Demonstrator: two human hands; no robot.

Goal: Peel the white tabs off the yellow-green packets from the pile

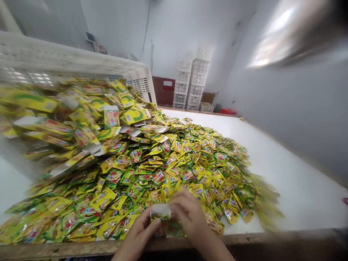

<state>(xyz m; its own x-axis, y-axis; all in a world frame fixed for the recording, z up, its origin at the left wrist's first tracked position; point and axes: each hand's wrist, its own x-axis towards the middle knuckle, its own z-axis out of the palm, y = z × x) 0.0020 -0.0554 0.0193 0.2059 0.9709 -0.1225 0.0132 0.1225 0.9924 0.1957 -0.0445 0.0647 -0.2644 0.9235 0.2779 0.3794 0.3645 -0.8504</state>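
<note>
Holding a small bundle of sachets (161,214) between them, both hands sit at the near edge of the table (299,188), just above its worn wooden rim (272,237). The left hand (139,232) comes in from below with its fingers bent around the bundle's left side and its thumb on top. The right hand (190,214) is curled over the right side, fingers closed down on the packets. The bundle shows a white edge facing up; the rest of it is blurred. It lies right against the near fringe of a wide heap of sachets (176,163), yellow and green with red marks, which covers most of the white table top from the left edge to past the middle. On the left, a white plastic crate (81,61) with a latticed wall lies tipped toward the heap, and more sachets, blurred, tumble from its mouth onto the pile. Far back, by the wall, stand two stacks of white crates (193,81), with a red object (227,111) near them on the right.
</note>
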